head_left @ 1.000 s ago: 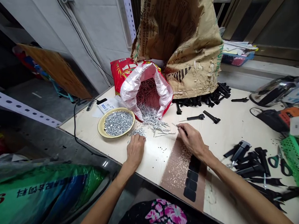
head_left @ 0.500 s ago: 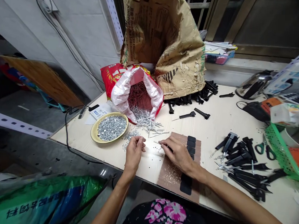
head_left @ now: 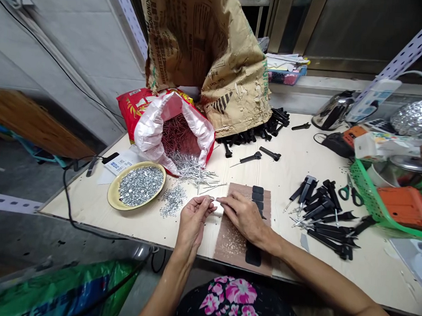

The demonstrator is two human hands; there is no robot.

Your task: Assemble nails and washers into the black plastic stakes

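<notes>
My right hand (head_left: 245,218) is closed in a pinch on a thin metal pin (head_left: 213,199), whose end points left. Fingers hide the rest of the pin. Close to its tip, my left hand (head_left: 194,221) has thumb and fingers pressed together; what lies between them is too small to make out. Left of that hand, small silvery washers (head_left: 172,201) are scattered on the table, and more fill a yellow dish (head_left: 113,197). Loose metal pins (head_left: 196,170) spill from a red and white bag (head_left: 144,132). Beneath my right hand lies a brown board (head_left: 227,247) with black pads (head_left: 253,256).
Black plastic parts with metal rods (head_left: 322,212) are heaped at right, beside scissors (head_left: 352,193) and a green basket (head_left: 365,201). A large brown paper sack (head_left: 236,97) stands at the back, with black parts (head_left: 279,119) at its mouth. A kettle (head_left: 331,110) stands back right.
My left hand has risen and turned, its fingertips now meeting the pin's end by my right hand. The view has shifted, so the scene sits further left.
</notes>
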